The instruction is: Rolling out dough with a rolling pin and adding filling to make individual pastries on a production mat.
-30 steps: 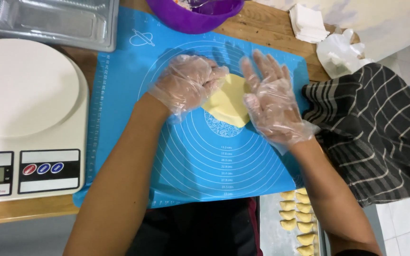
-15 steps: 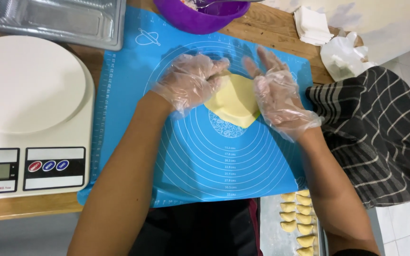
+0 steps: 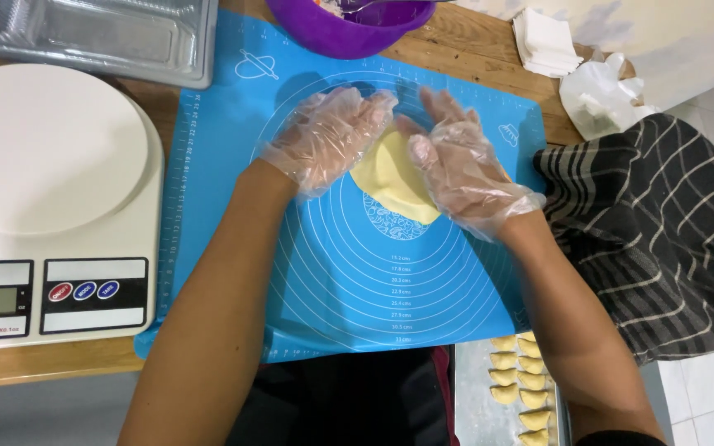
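- Yellow dough disc [image 3: 390, 177] is lying flat on the blue silicone mat [image 3: 332, 272], near the mat's upper middle, over the printed ring pattern.
- We're pressing it w/ both hands, each in a clear plastic glove. Left hand [image 3: 328, 140] is covering the disc's left edge, fingers curled loosely onto it, not clenched. Right hand [image 3: 464, 169] is lying flatter on the right edge, fingers spread, palm down.
- Key relation: dough is sitting btwn the two hands, touching both; its longer axis is running from top-left to bottom-right. Both hands look equally near.
- Dough is looking smooth, pale yellow, thin, w/ a rounded lower rim showing below our fingers.
- Around it: purple bowl [image 3: 349, 29] just beyond the mat's far edge, white kitchen scale [image 3: 51, 198] to the left on the wooden desk [image 3: 473, 58], striped dark cloth [image 3: 654, 239] to the right.
- Tray [image 3: 477, 405] w/ small folded pastries [image 3: 522, 380] is sitting near our right forearm.
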